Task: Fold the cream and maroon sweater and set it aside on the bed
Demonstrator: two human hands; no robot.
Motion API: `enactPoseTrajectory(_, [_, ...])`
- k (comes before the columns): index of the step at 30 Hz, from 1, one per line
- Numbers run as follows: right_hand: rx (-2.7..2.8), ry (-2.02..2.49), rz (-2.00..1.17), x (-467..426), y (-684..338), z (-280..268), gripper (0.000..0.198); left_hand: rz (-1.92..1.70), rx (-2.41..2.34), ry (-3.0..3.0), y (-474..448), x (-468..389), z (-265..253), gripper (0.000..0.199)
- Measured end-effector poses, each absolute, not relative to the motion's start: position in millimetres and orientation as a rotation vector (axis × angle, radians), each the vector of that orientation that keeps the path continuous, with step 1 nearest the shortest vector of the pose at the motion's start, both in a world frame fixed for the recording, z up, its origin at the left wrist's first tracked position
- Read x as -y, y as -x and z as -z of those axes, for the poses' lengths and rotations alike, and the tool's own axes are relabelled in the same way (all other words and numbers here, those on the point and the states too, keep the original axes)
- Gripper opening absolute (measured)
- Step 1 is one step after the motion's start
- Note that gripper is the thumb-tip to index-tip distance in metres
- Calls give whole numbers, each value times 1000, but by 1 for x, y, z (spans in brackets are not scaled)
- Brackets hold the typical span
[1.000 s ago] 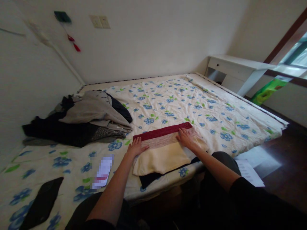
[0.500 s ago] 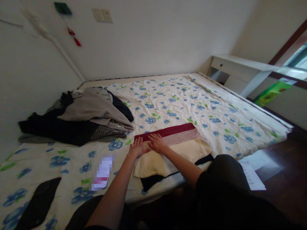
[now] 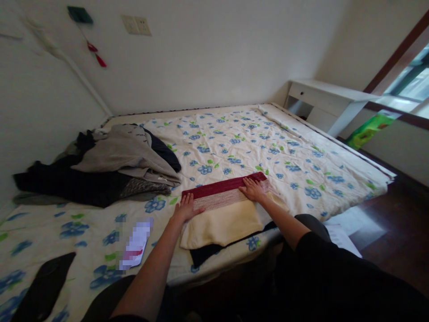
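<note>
Floral bedsheet (image 3: 284, 152) | knit folded sweater (image 3: 223, 214) | left hand (image 3: 185, 208), right hand (image 3: 252, 189) flat

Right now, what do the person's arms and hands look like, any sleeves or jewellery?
Both forearms are bare. The left hand and right hand show no gloves, rings or watch. A black sleeve covers the right upper arm; dark clothing shows by the left elbow.

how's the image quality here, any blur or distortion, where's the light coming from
Head view: daylight enters from the window at right, leaving the floral bedsheet evenly lit, without glare; the wide lens bows the bed edges and walls; a small white item is pixelated; both hands, left hand and right hand, look sharp on the folded cream-and-maroon knit cloth.
</note>
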State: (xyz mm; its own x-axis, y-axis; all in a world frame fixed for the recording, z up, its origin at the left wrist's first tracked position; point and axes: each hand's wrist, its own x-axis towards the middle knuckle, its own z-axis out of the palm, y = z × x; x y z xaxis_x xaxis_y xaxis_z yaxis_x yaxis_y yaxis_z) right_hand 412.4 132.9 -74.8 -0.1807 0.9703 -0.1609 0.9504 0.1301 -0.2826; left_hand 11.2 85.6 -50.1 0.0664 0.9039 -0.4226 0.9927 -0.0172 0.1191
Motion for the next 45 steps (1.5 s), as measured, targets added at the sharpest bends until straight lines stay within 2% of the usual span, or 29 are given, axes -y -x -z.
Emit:
enactPoseTrajectory(10, [2123,2252,-624,-156,-508,85,80,378,-1901,-1974,-15,-83,42,118])
enactPoseTrajectory(17, [1382,2188,-612,-184,-534,88,61,369,-1904,-1961,-15,-83,45,118])
enactPoseTrajectory(23, [1199,1855,-1105,-208,-564,88,40,378,-1915,-1953,-13,-82,51,117])
enactPoseTrajectory(27, [1270,1799,-1223,-219,-563,91,30,381,-1927,-1970,-13,-82,53,116])
enactPoseTrajectory(32, [1264,1758,-1359,-230,-540,93,28,405,-1920,-1957,-11,-84,54,120])
enactPoseTrajectory(37, [1225,1826,-1209,-233,-543,94,31,381,-1903,-1976,-9,-85,55,122])
enactPoseTrajectory(45, [1531,2206,-580,-215,-536,100,33,364,-1912,-1980,-12,-85,52,122])
